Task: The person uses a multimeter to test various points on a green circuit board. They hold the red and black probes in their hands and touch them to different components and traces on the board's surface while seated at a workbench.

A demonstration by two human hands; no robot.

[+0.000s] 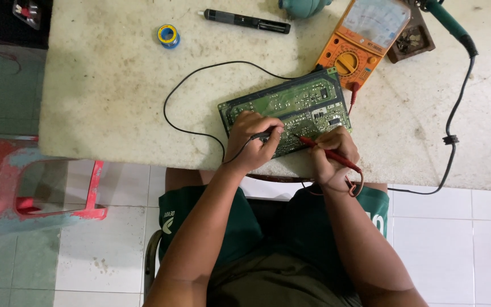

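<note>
a: biggest first. where was everything?

b: i sat at the pale stained table (115,113). the green circuit board (291,108) lay flat near its front edge, just in front of the orange analog meter (365,42).

a: hands?

b: my left hand (251,142) was curled shut around the black probe (262,135), tip down on the board's near edge. my right hand (333,156) was closed on the red probe (328,152), pinched like a pen, its tip angled in toward the same strip of board. hands were near each other, not touching.

a: doing it well?

b: my call: i rested both palms on the board edge so the tips didn't skate, kept the two tips apart, and let the black lead (188,79) loop slack.

a: smaller stuff?

b: a green-handled soldering iron (447,23) at the far right, a black pen-shaped tool (245,21), and a blue solder spool (168,35) at the far edge.

a: unclear bits?

b: exact contact points were too small to tell, the needle was unreadable, and a teal object at the top was cut off.
</note>
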